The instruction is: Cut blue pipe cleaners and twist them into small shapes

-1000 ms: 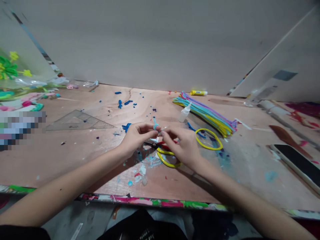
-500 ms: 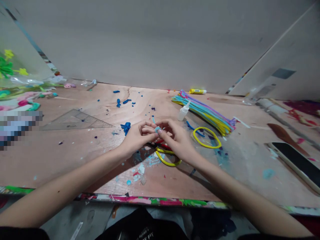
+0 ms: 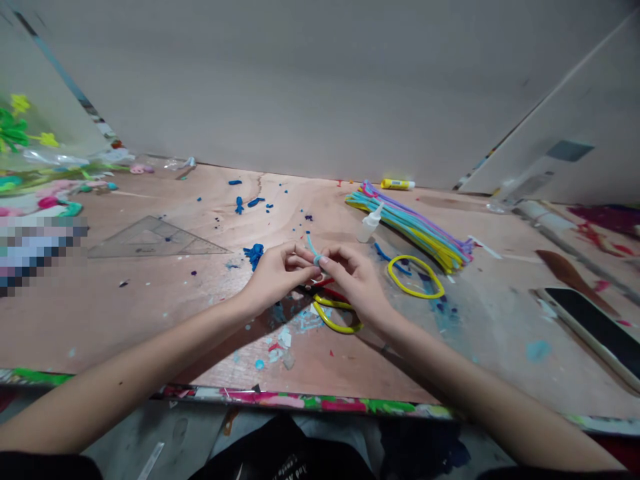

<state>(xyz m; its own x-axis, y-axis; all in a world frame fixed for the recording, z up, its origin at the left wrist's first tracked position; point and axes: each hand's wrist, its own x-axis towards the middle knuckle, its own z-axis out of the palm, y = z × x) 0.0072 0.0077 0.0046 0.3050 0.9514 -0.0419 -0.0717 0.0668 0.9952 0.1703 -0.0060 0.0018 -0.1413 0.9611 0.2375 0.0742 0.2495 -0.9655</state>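
The person's left hand (image 3: 277, 277) and right hand (image 3: 353, 280) meet above the middle of a plywood desk (image 3: 150, 313), a little nearer its front edge than its back. Both hands are curled closed, with the fingertips pinching a thin light blue pipe cleaner (image 3: 313, 249) between them; its free end sticks up and away from the person, and the rest is hidden by the fingers. Directly under the hands lie a pair of red-handled scissors (image 3: 326, 287) and a bent yellow pipe cleaner loop (image 3: 333, 320), partly covered by the right hand. A second yellow pipe cleaner loop (image 3: 415, 277) lies just to the right of the right hand. Beyond it, a thick bundle of striped pipe cleaners (image 3: 410, 230) runs diagonally across the desk, with a small white glue bottle (image 3: 369, 227) standing just beside its left end. A yellow glue stick (image 3: 397, 184) lies near the back edge. A clump of blue clay (image 3: 254, 255) sits just beyond the left hand, and smaller blue crumbs are scattered toward the back edge. A clear plastic set square (image 3: 160, 240) lies flat on the left side, and a smartphone (image 3: 595, 333) rests near the right edge. Pale paper scraps (image 3: 285, 340) litter the desk in front of the hands.
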